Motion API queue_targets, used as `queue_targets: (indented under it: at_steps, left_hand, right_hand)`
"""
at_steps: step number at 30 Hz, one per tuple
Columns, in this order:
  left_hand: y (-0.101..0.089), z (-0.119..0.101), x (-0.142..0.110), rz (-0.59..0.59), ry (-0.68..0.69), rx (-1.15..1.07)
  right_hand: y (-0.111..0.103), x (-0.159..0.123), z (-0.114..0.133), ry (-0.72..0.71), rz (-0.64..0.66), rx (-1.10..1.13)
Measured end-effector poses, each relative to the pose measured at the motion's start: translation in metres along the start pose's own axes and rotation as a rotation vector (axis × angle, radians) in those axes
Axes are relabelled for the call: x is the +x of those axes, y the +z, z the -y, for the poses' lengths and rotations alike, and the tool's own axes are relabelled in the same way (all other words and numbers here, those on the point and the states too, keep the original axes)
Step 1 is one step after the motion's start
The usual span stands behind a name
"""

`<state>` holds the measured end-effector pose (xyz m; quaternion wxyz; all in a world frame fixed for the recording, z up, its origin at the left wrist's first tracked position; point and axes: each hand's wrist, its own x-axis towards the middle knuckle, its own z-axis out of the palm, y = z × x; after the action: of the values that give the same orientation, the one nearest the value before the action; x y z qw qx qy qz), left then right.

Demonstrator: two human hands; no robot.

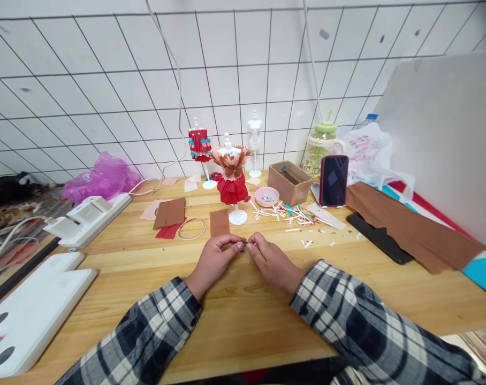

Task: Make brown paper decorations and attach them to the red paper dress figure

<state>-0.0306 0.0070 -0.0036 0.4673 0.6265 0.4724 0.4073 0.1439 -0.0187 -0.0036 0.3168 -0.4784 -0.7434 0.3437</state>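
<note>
Left hand (214,261) and right hand (274,263) meet, fingertips pinching a small brown piece (243,241), possibly folded paper, apparently to control its edges. Beyond, the dressed mannequin (232,184) stands upright on the table (146,283), presumably for reference.

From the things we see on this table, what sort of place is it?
It is probably a small craft workspace: the wooden table holds little mannequins in ruffled outfits, folded brown sheets, and many white scraps beside a pink dish.
</note>
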Motion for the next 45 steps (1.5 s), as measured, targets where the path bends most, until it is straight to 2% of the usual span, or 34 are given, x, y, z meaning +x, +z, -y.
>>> queue_targets:
  at_steps: [11,20,22,24,26,28,30,31,32,34,38,42,45]
  left_hand:
    - [0.000,-0.001,-0.001,0.049,-0.044,-0.154]
    - [0.002,-0.006,-0.002,0.045,-0.060,-0.151]
    - [0.001,-0.009,-0.002,0.026,-0.013,-0.123]
    - [0.000,-0.013,-0.003,-0.017,0.097,-0.084]
    - [-0.001,-0.016,-0.006,-0.063,0.251,-0.043]
    - [-0.002,-0.019,-0.010,-0.084,0.382,-0.010]
    - [0.000,-0.020,-0.014,-0.069,0.443,0.002]
    - [0.001,-0.021,-0.015,-0.049,0.443,0.000]
    - [0.002,-0.021,-0.017,-0.021,0.432,-0.007]
    - [0.004,-0.022,-0.018,0.039,0.402,-0.025]
    - [0.006,-0.022,-0.017,0.106,0.372,-0.082]
    - [0.002,-0.018,-0.014,0.152,0.324,-0.171]
    - [-0.003,-0.016,-0.010,0.076,0.324,-0.149]
  right_hand:
    - [-0.003,0.001,0.002,0.007,0.002,0.048]
    - [0.001,0.003,0.002,0.222,0.074,0.412]
    - [0.002,0.004,0.001,0.256,0.033,0.512]
    - [-0.002,0.005,0.002,0.350,0.033,0.697]
    - [-0.008,0.006,0.003,0.507,0.204,0.933]
    - [-0.013,0.006,0.003,0.638,0.501,1.140]
    - [-0.015,0.007,0.002,0.678,0.726,1.317]
    - [-0.015,0.007,0.002,0.671,0.764,1.400]
    - [-0.014,0.007,0.001,0.658,0.757,1.474]
    - [-0.012,0.006,0.000,0.633,0.660,1.572]
    - [-0.014,0.005,0.000,0.588,0.446,1.572]
    - [-0.019,0.006,0.000,0.481,0.279,1.379]
    - [-0.020,0.009,-0.002,0.380,0.039,1.017]
